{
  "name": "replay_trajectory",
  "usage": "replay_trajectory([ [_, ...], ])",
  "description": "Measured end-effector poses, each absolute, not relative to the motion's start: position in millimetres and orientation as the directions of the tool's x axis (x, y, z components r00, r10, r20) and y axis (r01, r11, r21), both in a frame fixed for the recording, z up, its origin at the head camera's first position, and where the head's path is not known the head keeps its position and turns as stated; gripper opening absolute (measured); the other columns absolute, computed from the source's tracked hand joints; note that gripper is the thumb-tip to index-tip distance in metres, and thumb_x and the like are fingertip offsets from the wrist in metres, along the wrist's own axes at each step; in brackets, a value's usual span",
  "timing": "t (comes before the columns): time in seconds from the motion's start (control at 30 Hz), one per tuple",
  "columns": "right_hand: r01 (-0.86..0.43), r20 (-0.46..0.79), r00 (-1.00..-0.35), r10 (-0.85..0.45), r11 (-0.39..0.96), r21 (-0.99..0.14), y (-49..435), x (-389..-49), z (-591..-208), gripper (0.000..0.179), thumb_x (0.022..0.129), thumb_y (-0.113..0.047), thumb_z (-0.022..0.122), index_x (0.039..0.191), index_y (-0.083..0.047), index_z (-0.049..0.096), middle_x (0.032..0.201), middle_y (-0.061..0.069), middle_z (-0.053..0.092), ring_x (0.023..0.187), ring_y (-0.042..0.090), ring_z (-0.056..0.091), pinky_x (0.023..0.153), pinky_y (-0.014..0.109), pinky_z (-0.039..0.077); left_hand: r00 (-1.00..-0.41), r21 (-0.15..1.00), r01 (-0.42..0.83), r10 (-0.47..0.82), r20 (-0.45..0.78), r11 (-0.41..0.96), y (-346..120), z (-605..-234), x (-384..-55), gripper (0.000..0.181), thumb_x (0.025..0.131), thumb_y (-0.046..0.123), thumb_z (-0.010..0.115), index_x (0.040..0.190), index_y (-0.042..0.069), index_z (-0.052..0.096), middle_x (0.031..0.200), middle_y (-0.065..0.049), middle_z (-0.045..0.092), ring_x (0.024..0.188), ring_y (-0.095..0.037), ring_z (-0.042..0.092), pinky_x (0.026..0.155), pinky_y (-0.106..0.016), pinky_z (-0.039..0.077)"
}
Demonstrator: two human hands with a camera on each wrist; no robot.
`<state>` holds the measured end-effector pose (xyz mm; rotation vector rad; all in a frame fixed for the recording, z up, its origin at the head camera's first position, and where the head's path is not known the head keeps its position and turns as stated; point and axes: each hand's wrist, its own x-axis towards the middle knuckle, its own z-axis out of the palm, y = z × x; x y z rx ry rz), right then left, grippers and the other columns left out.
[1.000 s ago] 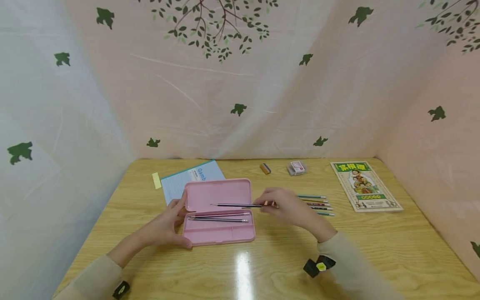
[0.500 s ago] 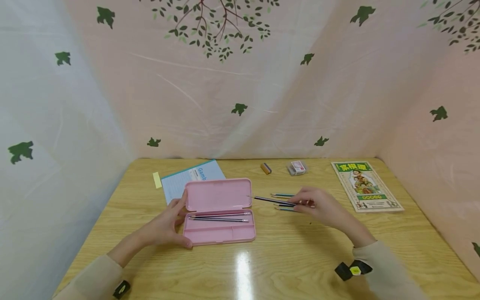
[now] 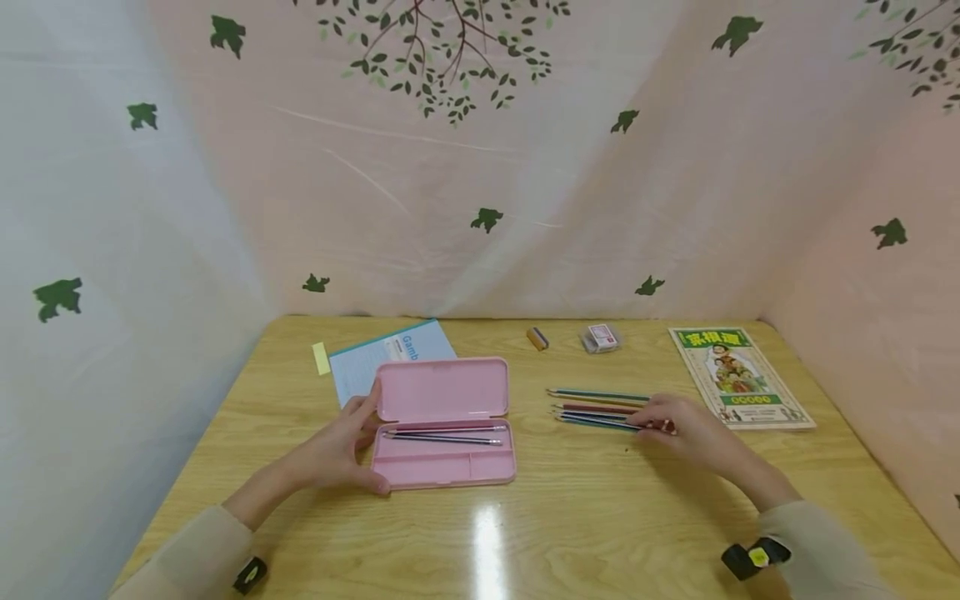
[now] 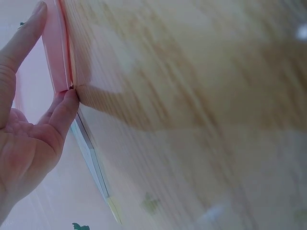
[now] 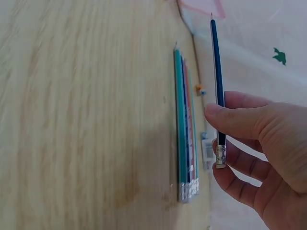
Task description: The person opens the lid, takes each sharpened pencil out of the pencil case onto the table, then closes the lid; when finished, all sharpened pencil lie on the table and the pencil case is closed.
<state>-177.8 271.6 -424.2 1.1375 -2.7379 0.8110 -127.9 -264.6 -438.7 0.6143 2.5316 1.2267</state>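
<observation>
An opened pink pencil case (image 3: 444, 472) lies at the middle left of the table. Dark pencils (image 3: 442, 439) rest in its long compartment. My left hand (image 3: 337, 454) holds the case by its left side, thumb at the front corner and fingers near the lid. In the left wrist view, the fingers touch the case's corner. My right hand (image 3: 697, 429) is at the eraser ends of a row of pencils (image 3: 600, 396). Between its thumb and fingers it pinches a dark blue pencil (image 5: 218, 72), point away from the palm. Several other pencils (image 5: 181, 120) lie side by side below it.
Behind the case lie a light blue notebook (image 3: 360, 367) and a yellow paper strip (image 3: 321, 358). Toward the back are a small orange and blue item (image 3: 537, 338) and a small clear pack (image 3: 601, 338). An illustrated booklet (image 3: 738, 379) lies at the right.
My right hand has moved rightward with the pencil, away from the case and down to the row of pencils. My left hand has kept its hold on the case.
</observation>
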Motion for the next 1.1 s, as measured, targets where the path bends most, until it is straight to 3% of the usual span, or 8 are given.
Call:
replay_trajectory([
  [0.53,-0.694,0.229,-0.709,-0.668,0.601,-0.397,284,-181,-440,0.023,0.085,-0.001,0.080,0.104,-0.013,0.080,0.088,-0.010,0.063,0.070,-0.001,0.050,0.055,0.021,0.048,-0.887,0.786,0.223,0.455,-0.083,0.577,-266,-440,-127,0.145,0.066,0.037,0.097,0.163,0.019,-0.010,0.145,-0.015,0.030,0.130,-0.032,0.051,0.111,-0.044,0.040],
  [1.1,-0.756,0.326,-0.655,-0.682,0.576,-0.311,290,-181,-455,0.028,0.077,0.003,0.084,0.101,-0.011,0.081,0.091,-0.005,0.068,0.073,0.000,0.056,0.053,0.020,0.048,-0.879,0.782,0.242,0.471,-0.073,0.574,-263,-438,-127,0.142,0.069,0.035,0.095,0.162,0.014,-0.010,0.146,-0.018,0.030,0.131,-0.034,0.051,0.111,-0.045,0.040],
])
